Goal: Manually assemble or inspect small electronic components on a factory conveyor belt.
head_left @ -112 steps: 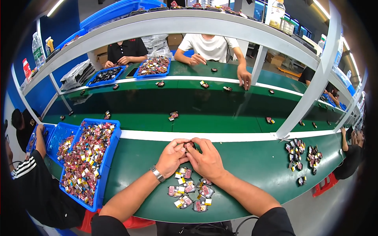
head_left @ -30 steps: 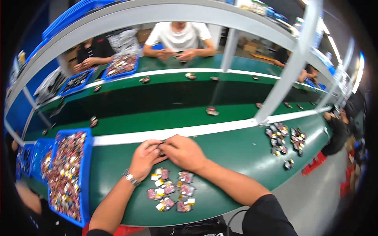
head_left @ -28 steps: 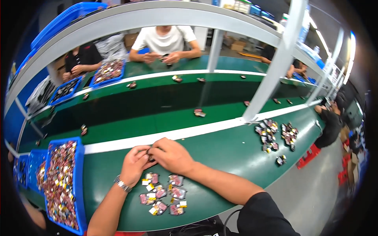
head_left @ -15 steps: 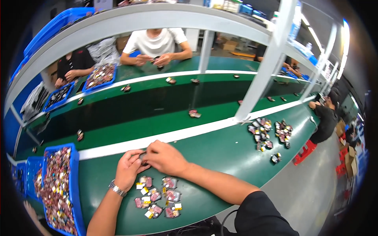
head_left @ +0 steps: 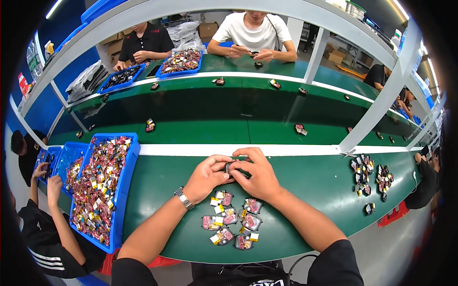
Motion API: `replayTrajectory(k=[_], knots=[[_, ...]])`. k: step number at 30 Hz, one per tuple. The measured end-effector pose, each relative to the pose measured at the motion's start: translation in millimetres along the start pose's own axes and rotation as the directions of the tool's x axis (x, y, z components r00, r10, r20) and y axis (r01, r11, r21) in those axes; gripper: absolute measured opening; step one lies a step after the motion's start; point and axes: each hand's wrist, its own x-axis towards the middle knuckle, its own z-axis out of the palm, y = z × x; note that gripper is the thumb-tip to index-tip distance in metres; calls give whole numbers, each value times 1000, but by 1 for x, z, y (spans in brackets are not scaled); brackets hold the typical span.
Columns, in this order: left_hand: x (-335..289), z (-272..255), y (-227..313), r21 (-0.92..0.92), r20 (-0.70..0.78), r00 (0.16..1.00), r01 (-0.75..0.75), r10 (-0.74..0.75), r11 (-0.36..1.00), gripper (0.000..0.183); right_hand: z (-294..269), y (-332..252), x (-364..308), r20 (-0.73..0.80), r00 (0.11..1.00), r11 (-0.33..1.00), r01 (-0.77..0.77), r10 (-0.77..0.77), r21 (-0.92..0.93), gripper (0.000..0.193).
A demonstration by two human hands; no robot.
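Observation:
My left hand (head_left: 206, 180), with a metal watch on its wrist, and my right hand (head_left: 259, 177) meet above the green worktop. The fingers of both are closed around a small black casing (head_left: 229, 168), mostly covered by them. Just nearer to me lie several small device housings in two loose columns, among them a housing with a red circuit board (head_left: 252, 205) and a housing with a white-and-yellow piece (head_left: 222, 236). The casing's inside cannot be made out.
A blue bin (head_left: 121, 209) heaped with red boards and small parts stands at left, beside a co-worker's hands (head_left: 54, 187). Clustered housings (head_left: 362, 171) lie at right. Beyond a white ledge (head_left: 191, 150), a green conveyor (head_left: 210, 137) carries scattered units. Others sit across it; a grey post (head_left: 381, 95) rises at right.
My view has swung left, so the bench and bins appear further right. Both hands stay together on the black casing, with the fingers slightly shifted. More of the co-worker at left shows.

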Motion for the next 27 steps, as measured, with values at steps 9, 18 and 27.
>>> replayTrajectory(k=[9, 18, 27], knots=[[1, 0, 1, 9, -40, 998, 57, -57, 998, 29, -8, -1, 0, 85, 990, 994, 110, -110, 6, 10], [1, -1, -3, -42, -20, 1000, 23, -24, 999, 30, 1, -4, -5, 45, 998, 997, 49, -47, -62, 13], [2, -4, -4, -106, 12, 1000, -16, 17, 994, 29, 7, -7, -6, -82, 996, 1000, 21, -20, 16, 11]])
